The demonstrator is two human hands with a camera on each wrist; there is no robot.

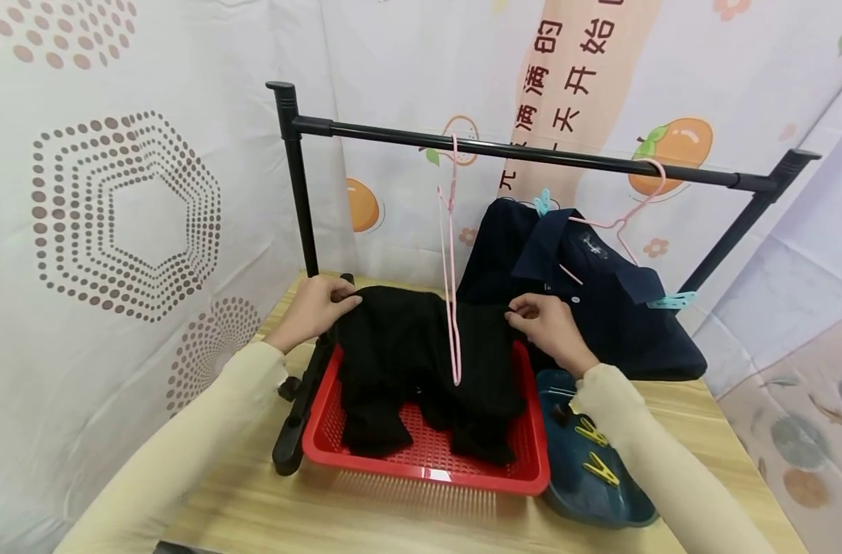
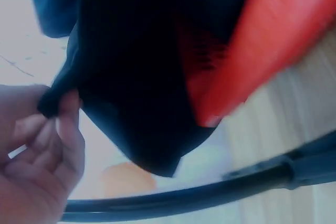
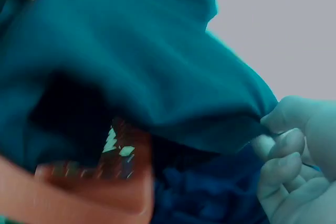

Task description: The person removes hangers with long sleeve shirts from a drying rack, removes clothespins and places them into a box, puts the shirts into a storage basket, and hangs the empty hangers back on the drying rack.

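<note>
A black garment (image 1: 421, 338) is spread between both hands above a red basket (image 1: 428, 477), its lower ends hanging into it. My left hand (image 1: 322, 304) pinches the upper left corner; in the left wrist view the thumb and fingers (image 2: 68, 124) grip the cloth's edge. My right hand (image 1: 549, 327) pinches the upper right corner, which the right wrist view shows as a stretched cloth edge (image 3: 231, 124). In front of the garment hangs a narrow pink hanger (image 1: 452, 308), seen nearly edge-on, hooked over the black rail (image 1: 393, 137).
On the right, a navy collared shirt (image 1: 587, 315) hangs from another pink hanger (image 1: 622, 221) with light blue clips (image 1: 670, 301). Beneath my right forearm, a dark blue tray (image 1: 573, 492) holds yellow clips (image 1: 601, 468). The rack's black foot (image 1: 289, 454) stands left of the basket.
</note>
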